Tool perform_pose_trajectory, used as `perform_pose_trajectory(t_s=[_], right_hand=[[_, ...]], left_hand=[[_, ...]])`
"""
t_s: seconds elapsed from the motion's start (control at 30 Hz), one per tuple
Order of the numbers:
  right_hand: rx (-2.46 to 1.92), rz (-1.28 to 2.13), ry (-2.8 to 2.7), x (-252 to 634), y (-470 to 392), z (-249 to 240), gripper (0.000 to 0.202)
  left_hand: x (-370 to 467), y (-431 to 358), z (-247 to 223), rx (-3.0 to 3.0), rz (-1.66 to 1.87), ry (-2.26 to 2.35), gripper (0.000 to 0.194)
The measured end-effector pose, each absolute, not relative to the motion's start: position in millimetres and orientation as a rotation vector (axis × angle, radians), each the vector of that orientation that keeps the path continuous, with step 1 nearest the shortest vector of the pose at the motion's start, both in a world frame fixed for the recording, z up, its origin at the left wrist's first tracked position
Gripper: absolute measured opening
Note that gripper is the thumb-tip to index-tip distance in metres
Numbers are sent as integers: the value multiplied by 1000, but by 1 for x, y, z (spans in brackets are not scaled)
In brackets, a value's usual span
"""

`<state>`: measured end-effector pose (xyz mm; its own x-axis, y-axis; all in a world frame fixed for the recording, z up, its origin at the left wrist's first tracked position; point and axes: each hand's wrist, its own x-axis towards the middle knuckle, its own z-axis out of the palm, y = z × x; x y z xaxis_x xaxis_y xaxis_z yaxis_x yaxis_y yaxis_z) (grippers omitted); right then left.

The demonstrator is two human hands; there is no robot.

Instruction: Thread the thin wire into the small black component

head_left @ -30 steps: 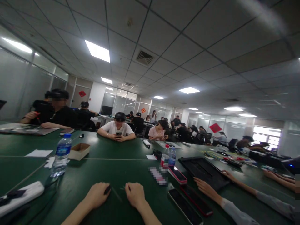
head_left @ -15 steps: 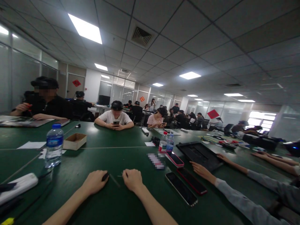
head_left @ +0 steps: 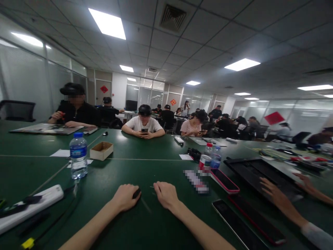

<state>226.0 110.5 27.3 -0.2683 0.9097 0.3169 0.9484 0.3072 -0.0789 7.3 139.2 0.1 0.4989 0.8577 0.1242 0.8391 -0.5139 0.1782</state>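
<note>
My left hand is closed around a small black object, whose kind I cannot make out; only a dark rounded piece shows at the fingers. Level with it, my right hand has its fingers pinched together. A short thin sliver pokes out at those fingertips, too small to name. Both hands are just above or on the green table, a small gap apart. Between them a faint pale streak shows, perhaps a clear strip or a reflection.
Left: a water bottle, a small open box and a white power strip. Right: phones, more bottles and a black tray, with a co-worker's hand over it. Several people sit beyond.
My view has turned left, so the table's things appear farther right. My hands keep nearly the same pose. The co-worker's nearer hand has shifted over the black tray.
</note>
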Motion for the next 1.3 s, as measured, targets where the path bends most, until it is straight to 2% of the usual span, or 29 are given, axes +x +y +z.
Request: perform_pose_trajectory(t_s=[0.17, 0.27, 0.77, 1.3], right_hand=[[-1453, -141, -2412, 228, 116, 27, 29], [-1388, -100, -2449, 228, 117, 27, 25], [-1273, -38, -2467, 226, 120, 16, 29], [-1271, -25, -2487, 225, 117, 14, 32]], left_hand=[[16, 148, 4, 2693, 371, 1351, 39], [15, 150, 5, 2715, 374, 1309, 38], [11, 147, 8, 2709, 228, 1356, 43], [7, 149, 2, 2727, 189, 1311, 41]])
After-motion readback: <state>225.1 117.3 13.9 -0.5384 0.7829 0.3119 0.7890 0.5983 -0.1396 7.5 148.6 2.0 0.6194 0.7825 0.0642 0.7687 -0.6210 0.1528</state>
